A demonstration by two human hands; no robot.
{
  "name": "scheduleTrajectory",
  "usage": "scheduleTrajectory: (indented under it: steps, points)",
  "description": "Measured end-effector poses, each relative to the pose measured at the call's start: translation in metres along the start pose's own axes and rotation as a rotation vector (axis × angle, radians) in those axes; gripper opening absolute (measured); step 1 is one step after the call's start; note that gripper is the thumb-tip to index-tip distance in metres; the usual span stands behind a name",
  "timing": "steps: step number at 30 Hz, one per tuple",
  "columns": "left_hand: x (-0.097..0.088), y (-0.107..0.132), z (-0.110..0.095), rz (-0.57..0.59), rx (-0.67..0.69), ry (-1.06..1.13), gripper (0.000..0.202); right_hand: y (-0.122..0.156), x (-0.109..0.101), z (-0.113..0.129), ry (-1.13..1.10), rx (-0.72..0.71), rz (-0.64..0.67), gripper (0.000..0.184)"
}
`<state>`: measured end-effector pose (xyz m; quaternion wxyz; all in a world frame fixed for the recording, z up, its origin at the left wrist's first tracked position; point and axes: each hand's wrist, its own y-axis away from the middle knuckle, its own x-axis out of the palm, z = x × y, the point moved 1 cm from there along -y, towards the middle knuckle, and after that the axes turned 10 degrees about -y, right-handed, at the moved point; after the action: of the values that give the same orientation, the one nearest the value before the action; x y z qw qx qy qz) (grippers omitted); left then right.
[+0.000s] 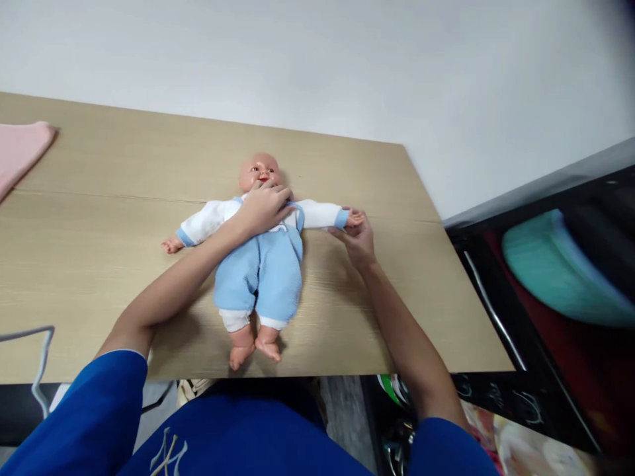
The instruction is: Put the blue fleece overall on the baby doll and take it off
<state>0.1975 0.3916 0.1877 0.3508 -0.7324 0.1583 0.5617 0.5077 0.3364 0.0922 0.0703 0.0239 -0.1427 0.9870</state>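
A baby doll (259, 264) lies on its back on the wooden table (124, 158), head toward the wall and bare feet toward me. It wears a white long-sleeved top with light blue overalls and cuffs. My left hand (268, 208) reaches across its upper chest, just below the chin, with fingers curled over the collar and strap area. Its fingertips are partly hidden. At the end of the doll's outstretched arm, on the right, my right hand (360, 241) is closed around the small hand and cuff from below. The doll's other arm rests on the tabletop.
A pink cloth (22, 152) lies at the table's far left. To the right, beyond the table edge, a teal basin (560, 271) sits on a dark shelf. A white bent cable or tube (44, 357) stands at the lower left. A pale wall (297, 59) borders the back.
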Motion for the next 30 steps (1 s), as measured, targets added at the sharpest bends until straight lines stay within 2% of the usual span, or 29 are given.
scheduleTrajectory:
  steps: [2, 6, 11, 13, 15, 17, 20, 22, 26, 28, 30]
  points:
    - [0.004, -0.002, 0.003, -0.038, 0.046, 0.077, 0.031, -0.010, 0.011, -0.002, -0.062, -0.020, 0.000, 0.084]
    - [0.003, 0.006, 0.008, -0.147, 0.190, 0.264, 0.039, -0.026, 0.037, 0.000, -0.002, -0.137, 0.063, 0.071]
    - [-0.003, 0.017, 0.004, -0.251, 0.295, 0.366, 0.046, -0.029, 0.073, 0.013, 0.234, -0.346, 0.311, 0.050]
    - [-0.003, 0.018, 0.004, -0.290, 0.291, 0.422, 0.046, -0.024, 0.080, 0.019, 0.317, -0.412, 0.393, 0.038]
    - [-0.001, 0.017, 0.005, -0.325, 0.250, 0.493, 0.045, -0.017, 0.080, 0.024, 0.340, -0.432, 0.454, 0.034]
    - [0.004, 0.014, 0.007, -0.351, 0.198, 0.541, 0.045, -0.011, 0.075, 0.028, 0.325, -0.404, 0.505, 0.036]
    - [0.013, 0.010, 0.011, -0.332, 0.160, 0.538, 0.047, -0.002, 0.068, 0.028, 0.202, -0.268, 0.516, 0.040]
    - [0.017, 0.009, 0.012, -0.283, 0.164, 0.486, 0.048, 0.003, 0.068, 0.023, 0.014, -0.135, 0.441, 0.039]
    - [0.022, 0.011, 0.013, -0.177, 0.184, 0.363, 0.041, 0.012, 0.078, 0.007, -0.371, 0.159, 0.195, 0.042]
    - [0.023, 0.011, 0.013, -0.128, 0.162, 0.329, 0.033, 0.015, 0.082, 0.000, -0.411, 0.233, 0.137, 0.047]
    - [0.024, 0.010, 0.014, -0.090, 0.124, 0.312, 0.028, 0.018, 0.082, -0.006, -0.331, 0.196, 0.064, 0.048]
